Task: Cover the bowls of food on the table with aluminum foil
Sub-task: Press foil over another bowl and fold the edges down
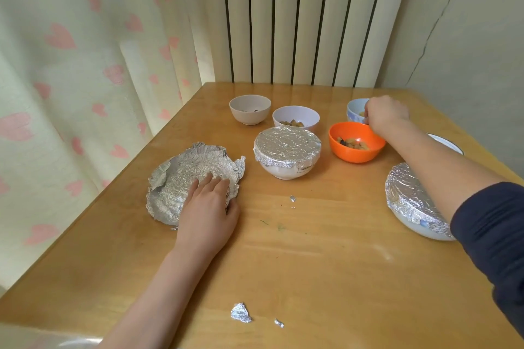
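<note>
Crinkled foil lies under our left hand, whose fingers lie fairly flat on the near right part of a loose, dish-shaped foil sheet, pressing it to the table; the thumb hooks at the sheet's right rim, though we cannot tell whether it truly pinches. Our right hand reaches across to the far right of the table, fingers curled over the near rim of a pale blue bowl; we judge it to be gripping that rim, the fingertips being hidden.

The relation that matters: the foil sits toward the table's left edge, the blue bowl toward the far right corner, well apart, with a foil-covered white bowl and an open orange bowl between them. The left hand is the one on the foil, the right the one on the bowl, so the two must be brought together, likely bowl toward the middle, foil over it.

Farther out, two more open bowls stand near the far edge: a beige bowl and a white bowl with food showing. A larger foil-covered bowl sits by the right edge under our sleeve. Small foil scraps lie near the front edge. By our count four bowls remain uncovered.
</note>
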Action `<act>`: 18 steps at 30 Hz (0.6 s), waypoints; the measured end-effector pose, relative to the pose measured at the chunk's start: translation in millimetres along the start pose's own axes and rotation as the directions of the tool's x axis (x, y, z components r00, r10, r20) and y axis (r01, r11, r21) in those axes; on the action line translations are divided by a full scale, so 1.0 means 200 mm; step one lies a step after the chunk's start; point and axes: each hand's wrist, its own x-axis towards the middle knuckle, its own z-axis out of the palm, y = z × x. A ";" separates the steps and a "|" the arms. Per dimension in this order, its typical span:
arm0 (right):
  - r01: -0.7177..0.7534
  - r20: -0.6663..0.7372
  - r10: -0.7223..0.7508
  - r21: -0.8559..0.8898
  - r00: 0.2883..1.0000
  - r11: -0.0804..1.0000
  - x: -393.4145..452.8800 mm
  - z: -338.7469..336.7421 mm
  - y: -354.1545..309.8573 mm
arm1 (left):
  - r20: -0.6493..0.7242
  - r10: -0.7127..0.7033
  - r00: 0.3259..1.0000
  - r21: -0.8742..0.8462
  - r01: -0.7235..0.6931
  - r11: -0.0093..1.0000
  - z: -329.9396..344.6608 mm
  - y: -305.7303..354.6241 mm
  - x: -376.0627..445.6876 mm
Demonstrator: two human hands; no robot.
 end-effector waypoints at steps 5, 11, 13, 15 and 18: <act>0.038 0.077 -0.032 -0.070 0.996 0.997 0.02 0.03 0.00 | -0.024 0.011 1.000 -0.022 -0.011 1.000 0.00 -0.02 0.01; 0.019 0.032 -0.018 -0.051 0.999 0.998 0.01 0.03 0.01 | -0.024 0.019 1.000 -0.039 -0.020 0.999 0.00 0.00 -0.01; -0.001 0.047 0.002 -0.018 0.999 1.000 0.02 0.05 0.02 | -0.023 0.025 0.999 -0.043 -0.026 0.999 0.00 0.00 -0.01; 0.000 0.046 -0.003 0.059 0.999 0.998 0.04 0.04 0.03 | -0.018 0.023 1.000 -0.045 -0.024 0.999 0.01 0.00 0.00; 0.014 -0.032 -0.009 0.160 0.999 0.987 0.08 0.01 0.08 | -0.017 0.023 1.000 -0.045 -0.024 0.999 0.01 -0.01 0.00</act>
